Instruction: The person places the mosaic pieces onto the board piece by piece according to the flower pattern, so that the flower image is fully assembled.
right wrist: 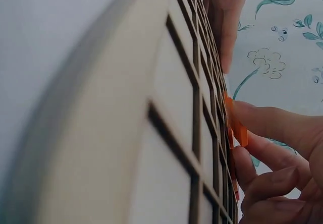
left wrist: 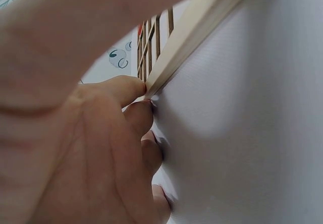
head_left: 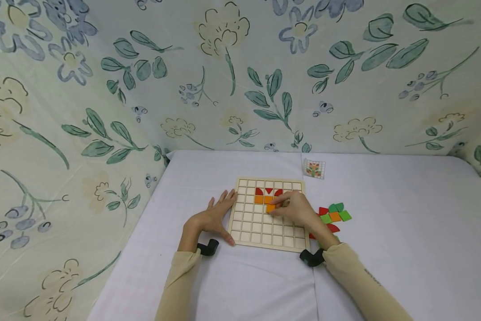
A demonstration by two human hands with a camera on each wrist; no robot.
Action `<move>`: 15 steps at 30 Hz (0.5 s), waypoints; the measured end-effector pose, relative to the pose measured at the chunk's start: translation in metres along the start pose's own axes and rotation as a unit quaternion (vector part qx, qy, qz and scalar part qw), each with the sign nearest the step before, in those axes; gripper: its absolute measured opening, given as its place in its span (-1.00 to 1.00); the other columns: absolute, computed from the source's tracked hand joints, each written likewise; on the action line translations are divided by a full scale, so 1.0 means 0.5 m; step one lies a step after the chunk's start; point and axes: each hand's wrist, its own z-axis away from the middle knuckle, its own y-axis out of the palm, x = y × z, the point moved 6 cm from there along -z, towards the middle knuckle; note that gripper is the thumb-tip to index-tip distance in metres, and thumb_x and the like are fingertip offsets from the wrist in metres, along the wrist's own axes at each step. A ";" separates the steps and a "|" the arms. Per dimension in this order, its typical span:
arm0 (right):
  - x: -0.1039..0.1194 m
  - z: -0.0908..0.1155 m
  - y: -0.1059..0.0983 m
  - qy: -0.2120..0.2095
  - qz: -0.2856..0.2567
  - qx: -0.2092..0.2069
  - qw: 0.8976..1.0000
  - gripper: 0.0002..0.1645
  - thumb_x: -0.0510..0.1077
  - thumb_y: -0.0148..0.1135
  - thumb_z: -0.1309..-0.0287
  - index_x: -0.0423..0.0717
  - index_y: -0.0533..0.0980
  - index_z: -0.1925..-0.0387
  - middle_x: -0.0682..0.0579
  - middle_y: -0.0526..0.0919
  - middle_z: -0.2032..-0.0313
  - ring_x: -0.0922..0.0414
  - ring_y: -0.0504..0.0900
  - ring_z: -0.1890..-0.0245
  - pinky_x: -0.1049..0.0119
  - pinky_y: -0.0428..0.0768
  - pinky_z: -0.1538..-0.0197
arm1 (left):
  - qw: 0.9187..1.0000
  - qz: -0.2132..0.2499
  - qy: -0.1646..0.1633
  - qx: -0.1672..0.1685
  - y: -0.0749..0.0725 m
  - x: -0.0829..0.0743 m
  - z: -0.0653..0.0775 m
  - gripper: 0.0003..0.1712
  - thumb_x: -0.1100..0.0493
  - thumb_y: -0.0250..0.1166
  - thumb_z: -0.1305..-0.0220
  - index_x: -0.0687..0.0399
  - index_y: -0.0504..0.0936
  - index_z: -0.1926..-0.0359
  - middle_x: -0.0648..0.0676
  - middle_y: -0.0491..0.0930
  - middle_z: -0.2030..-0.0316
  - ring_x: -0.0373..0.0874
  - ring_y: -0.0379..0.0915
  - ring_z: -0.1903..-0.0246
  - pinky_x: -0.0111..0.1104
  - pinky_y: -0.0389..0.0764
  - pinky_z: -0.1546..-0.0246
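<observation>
A pale wooden grid board [head_left: 244,229] lies on the white cloth. The left hand [head_left: 214,218] spreads along its left side, with thumb and fingers touching the frame; in the left wrist view, fingertips [left wrist: 135,89] meet the wooden edge. Over the middle of the grid, the right hand [head_left: 297,208] pinches an orange square tile [head_left: 270,208] between thumb and fingers. The right wrist view shows this tile [right wrist: 238,124] tilted at the grid surface. Just above it sit two orange squares [head_left: 259,199], below a row of red pieces [head_left: 269,191], partly covered by the right hand.
Loose red, green and orange tiles [head_left: 335,217] lie in a pile right of the board, some hidden under the right forearm. A small printed pattern card [head_left: 314,169] rests behind the board. Floral fabric [head_left: 224,89] hangs behind the table.
</observation>
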 end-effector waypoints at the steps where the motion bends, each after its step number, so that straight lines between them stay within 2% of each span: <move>1: 0.000 -0.001 0.002 0.000 0.006 -0.004 1.000 -0.73 -0.15 0.62 -0.01 -0.12 0.79 0.20 -0.03 0.72 0.31 0.15 0.53 0.42 0.40 0.45 0.36 | 1.000 -0.001 0.000 0.000 0.000 0.000 0.000 0.74 -0.07 0.80 0.34 0.04 -0.24 -0.68 0.03 -0.42 -0.69 0.03 -0.64 -0.67 0.17 -0.50 -0.62; 6: 0.002 -0.002 0.006 -0.009 0.022 -0.016 1.000 -0.73 -0.18 0.62 0.01 -0.14 0.79 0.21 0.01 0.67 0.41 0.14 0.53 0.40 0.36 0.46 0.32 | 1.000 -0.002 -0.002 0.002 0.001 0.000 0.000 0.74 -0.06 0.80 0.33 0.04 -0.25 -0.68 0.03 -0.42 -0.68 0.03 -0.65 -0.67 0.17 -0.51 -0.62; 15: 0.001 0.004 0.004 -0.009 0.015 -0.012 1.000 -0.73 -0.19 0.59 -0.04 -0.14 0.78 0.17 0.02 0.64 0.42 0.14 0.49 0.39 0.39 0.41 0.33 | 1.000 -0.002 -0.006 0.001 0.000 0.000 -0.001 0.74 -0.06 0.81 0.34 0.03 -0.24 -0.68 0.01 -0.42 -0.69 0.01 -0.65 -0.67 0.16 -0.51 -0.63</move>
